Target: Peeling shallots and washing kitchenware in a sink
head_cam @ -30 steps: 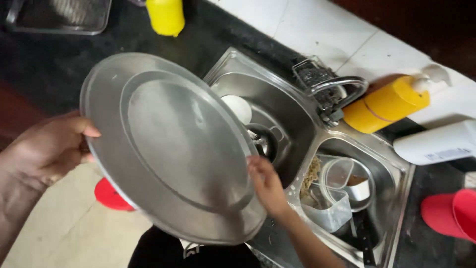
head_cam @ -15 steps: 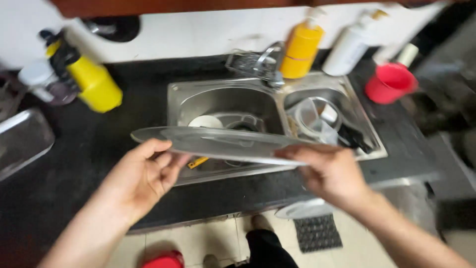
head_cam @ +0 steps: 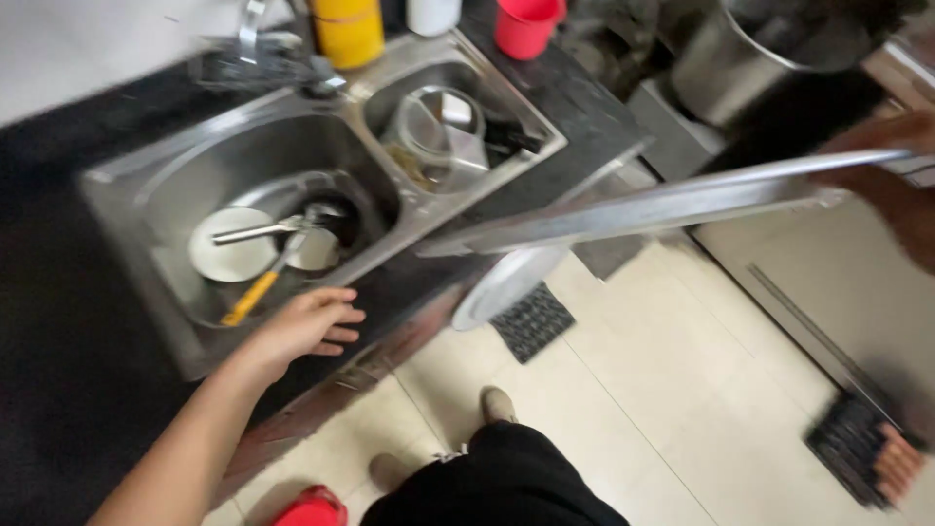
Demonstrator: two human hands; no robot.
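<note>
Two hands show, well apart. At about eight o'clock the left hand point(head_cam: 304, 329) is empty, fingers loosely spread, hovering over the front rim of the steel double sink point(head_cam: 127, 185), near the rim though I cannot tell whether it touches.

At ten o'clock, in the sink's larger left bowl, lie a small round plate point(head_cam: 226, 245), a metal utensil point(head_cam: 255, 232) across it, and a yellow-handled tool point(head_cam: 249, 298) pointing toward the hand. At twelve o'clock the smaller right bowl holds a clear glass container point(head_cam: 433, 127) with other blurred items. Behind the sink stand a yellow bottle point(head_cam: 348, 27) and a red cup point(head_cam: 526, 24) on the dark counter point(head_cam: 58, 321).

From centre out to two o'clock stretches the large round steel tray point(head_cam: 672, 203), seen nearly edge-on, tilted with its right end higher, in the air over the counter's corner and the tiled floor point(head_cam: 682, 390). Just under its left end a smaller grey disc point(head_cam: 506, 282) shows.

At three o'clock the right hand point(head_cam: 901, 185) grasps the tray's far edge; it is blurred, so its fingers are hard to make out. A big steel pot point(head_cam: 740, 54) sits at one o'clock.
</note>
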